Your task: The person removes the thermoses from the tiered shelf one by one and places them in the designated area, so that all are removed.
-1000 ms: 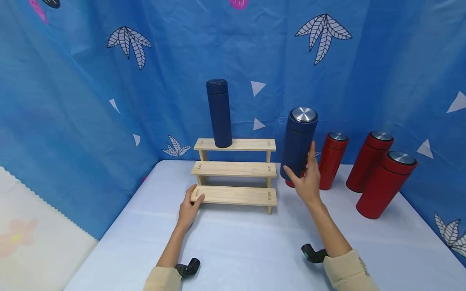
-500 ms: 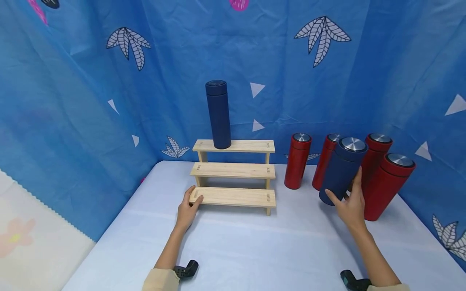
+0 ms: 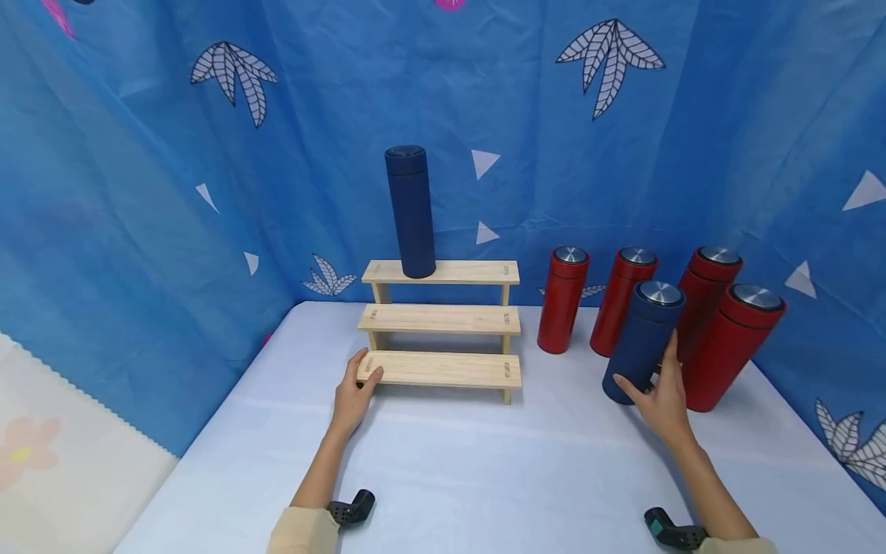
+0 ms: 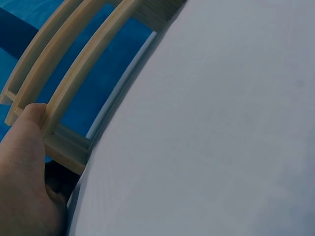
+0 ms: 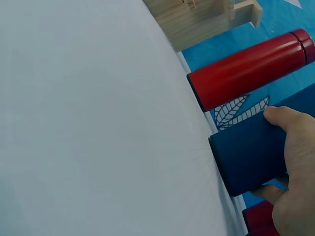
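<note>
My right hand (image 3: 663, 404) grips the lower part of a blue thermos flask (image 3: 642, 342) with a silver lid, upright at the table surface in front of the red flasks. In the right wrist view the thumb and fingers wrap round the blue flask's body (image 5: 251, 152). My left hand (image 3: 354, 388) holds the left end of the lowest step of a three-tier wooden stand (image 3: 443, 369), thumb on top and fingers round the end. On the stand's top step, left of centre, stands a taller blue flask (image 3: 411, 211) with a dark lid.
Several red flasks with silver lids stand at the right: a slim red flask (image 3: 564, 300) near the stand, another red flask (image 3: 619, 308) behind the blue one, and a wide red flask (image 3: 734, 346) right beside my hand. Blue patterned cloth (image 3: 512, 92) hangs behind the white table (image 3: 484, 462).
My right hand has carried the blue flask from beside the stand rightward and down to the table, uncovering the slim red flask. My left hand keeps its hold on the stand.
</note>
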The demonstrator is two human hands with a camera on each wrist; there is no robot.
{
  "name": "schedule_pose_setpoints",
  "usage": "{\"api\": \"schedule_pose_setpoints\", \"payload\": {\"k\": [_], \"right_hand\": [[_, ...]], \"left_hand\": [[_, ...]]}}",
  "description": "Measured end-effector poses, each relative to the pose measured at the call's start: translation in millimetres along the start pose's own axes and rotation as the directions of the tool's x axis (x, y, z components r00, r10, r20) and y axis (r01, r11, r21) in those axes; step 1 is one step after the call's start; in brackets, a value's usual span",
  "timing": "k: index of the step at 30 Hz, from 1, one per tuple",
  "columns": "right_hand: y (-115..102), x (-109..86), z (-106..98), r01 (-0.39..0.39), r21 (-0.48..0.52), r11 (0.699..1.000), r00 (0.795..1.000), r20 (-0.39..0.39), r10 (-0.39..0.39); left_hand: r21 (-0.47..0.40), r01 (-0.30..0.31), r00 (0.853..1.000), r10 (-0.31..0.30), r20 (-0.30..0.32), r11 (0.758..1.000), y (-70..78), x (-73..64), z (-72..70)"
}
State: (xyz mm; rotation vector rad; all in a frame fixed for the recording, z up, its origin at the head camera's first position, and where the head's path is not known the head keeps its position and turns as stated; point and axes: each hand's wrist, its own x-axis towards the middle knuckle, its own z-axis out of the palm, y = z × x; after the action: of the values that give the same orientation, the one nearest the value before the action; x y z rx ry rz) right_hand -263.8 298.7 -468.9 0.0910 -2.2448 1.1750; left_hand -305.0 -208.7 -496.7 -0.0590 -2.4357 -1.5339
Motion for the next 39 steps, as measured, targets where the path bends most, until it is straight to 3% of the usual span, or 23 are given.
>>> {"api": "schedule_pose_setpoints", "payload": {"k": [5,15,18,20,22,24,26,28,30,35,39], "right_hand": [[-0.9,0.2,0.3,0.010,-0.022,1.000,1.000,0.000,-0.010],[-1.2,-0.9,0.5,-0.059,-0.034,0.998,0.998,0.016,0.060],[-5.3,-1.5,-1.8,-0.054,-0.038,0.998,0.998,-0.047,0.052],[-11.7,0.5,-5.2,0.022,-0.045,0.999,0.988,-0.152,-0.029],[-24.4,4.7,-9.0,0.138,-0.066,0.988,0.945,-0.290,-0.151],[-43.9,11.4,-9.9,0.251,-0.091,0.964,0.864,-0.428,-0.265],[-67.6,16.3,-7.9,0.323,-0.117,0.939,0.786,-0.519,-0.336],[-90.7,21.1,-0.8,0.357,-0.107,0.928,0.749,-0.561,-0.353],[-107.6,26.4,9.7,0.377,-0.077,0.923,0.755,-0.553,-0.354],[-117.4,39.3,53.8,0.414,-0.008,0.910,0.814,-0.443,-0.374],[-118.6,45.3,98.9,0.463,0.007,0.887,0.828,-0.361,-0.429]], "left_hand": [[-0.005,0.003,1.000,-0.003,0.003,1.000,1.6,0.6,-1.4],[-0.005,0.011,1.000,-0.011,0.002,1.000,0.9,1.5,-0.2],[-0.007,0.011,1.000,-0.011,-0.002,1.000,0.4,0.7,0.1],[-0.004,0.011,1.000,-0.011,-0.002,1.000,-0.4,0.6,0.4],[-0.003,0.010,1.000,-0.010,0.002,1.000,-1.2,0.7,0.2],[-0.001,0.008,1.000,-0.008,0.003,1.000,-1.8,1.3,-0.3],[-0.001,0.005,1.000,-0.005,0.000,1.000,-1.1,2.0,-0.4],[-0.002,0.005,1.000,-0.005,-0.008,1.000,0.0,2.7,-0.7],[-0.009,0.007,1.000,-0.007,-0.008,1.000,0.5,4.3,-0.6],[-0.022,0.005,1.000,-0.005,0.011,1.000,0.7,5.7,0.7],[-0.013,0.011,1.000,-0.011,0.008,1.000,0.2,1.4,0.1]]}}
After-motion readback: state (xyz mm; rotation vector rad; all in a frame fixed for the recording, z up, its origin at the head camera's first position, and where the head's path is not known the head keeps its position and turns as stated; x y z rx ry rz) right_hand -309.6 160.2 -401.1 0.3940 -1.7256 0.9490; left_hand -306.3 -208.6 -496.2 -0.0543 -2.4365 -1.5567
